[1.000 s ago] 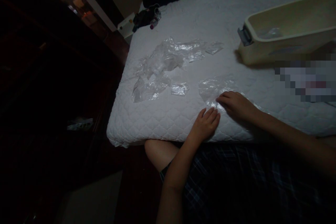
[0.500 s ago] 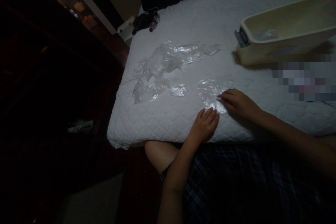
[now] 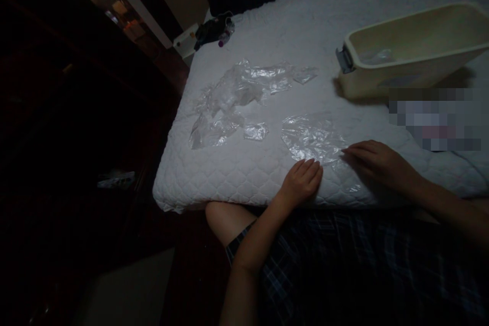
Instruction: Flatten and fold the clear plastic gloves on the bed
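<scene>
A clear plastic bag [image 3: 311, 136] lies flattened on the white quilted mattress [image 3: 237, 173] near its front edge. My left hand [image 3: 302, 181] rests flat on the mattress at the bag's lower left corner, fingers together and stretched out. My right hand [image 3: 376, 160] lies flat on the bag's right side, fingers extended and pressing it down. Neither hand holds anything.
A heap of crumpled clear plastic bags [image 3: 239, 91] and a small folded one [image 3: 255, 131] lie further left. A cream plastic tub [image 3: 405, 51] with plastic inside stands at the right. Dark items [image 3: 212, 30] sit at the far corner. Dim floor lies left.
My right hand has slid rightward across the plastic bag, smoothing it out. My left hand has stayed at the bag's corner.
</scene>
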### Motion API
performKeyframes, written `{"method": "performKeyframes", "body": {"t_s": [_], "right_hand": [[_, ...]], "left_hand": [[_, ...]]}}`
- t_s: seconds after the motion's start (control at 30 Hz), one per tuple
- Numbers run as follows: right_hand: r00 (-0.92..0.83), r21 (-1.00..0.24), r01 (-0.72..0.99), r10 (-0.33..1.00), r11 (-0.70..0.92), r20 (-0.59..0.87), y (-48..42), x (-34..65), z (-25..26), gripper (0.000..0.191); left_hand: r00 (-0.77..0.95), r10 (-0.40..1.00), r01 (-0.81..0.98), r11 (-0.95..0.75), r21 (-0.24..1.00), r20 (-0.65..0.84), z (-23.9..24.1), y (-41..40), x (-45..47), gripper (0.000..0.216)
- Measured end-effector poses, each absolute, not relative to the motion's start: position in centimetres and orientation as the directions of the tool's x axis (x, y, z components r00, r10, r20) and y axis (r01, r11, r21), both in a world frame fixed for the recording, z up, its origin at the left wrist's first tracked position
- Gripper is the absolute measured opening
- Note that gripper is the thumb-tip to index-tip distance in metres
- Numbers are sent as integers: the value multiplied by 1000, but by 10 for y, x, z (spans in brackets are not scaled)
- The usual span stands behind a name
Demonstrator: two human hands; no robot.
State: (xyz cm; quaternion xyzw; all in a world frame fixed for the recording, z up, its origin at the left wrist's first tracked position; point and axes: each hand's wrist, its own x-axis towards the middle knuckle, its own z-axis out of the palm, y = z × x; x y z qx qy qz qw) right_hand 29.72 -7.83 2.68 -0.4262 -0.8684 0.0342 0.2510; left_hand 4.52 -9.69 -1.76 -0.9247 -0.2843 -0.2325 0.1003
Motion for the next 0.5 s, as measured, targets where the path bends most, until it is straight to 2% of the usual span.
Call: {"method": "performKeyframes", "body": {"t_s": [0.13,0.3,0.5], "right_hand": [[-538,-234,713,730,661,420,-88,312,23,22],[-584,-170,677,663,716,468,-90,312,21,20],[-637,-196,609,622,768,456,-84,307,12,24]], "left_hand": [[727,485,575,-817,-44,486,-14,-95,61,31],[678,565,617,-785,55,470,-20,-93,68,31],[658,574,617,-782,88,486,-25,-96,68,32]]}}
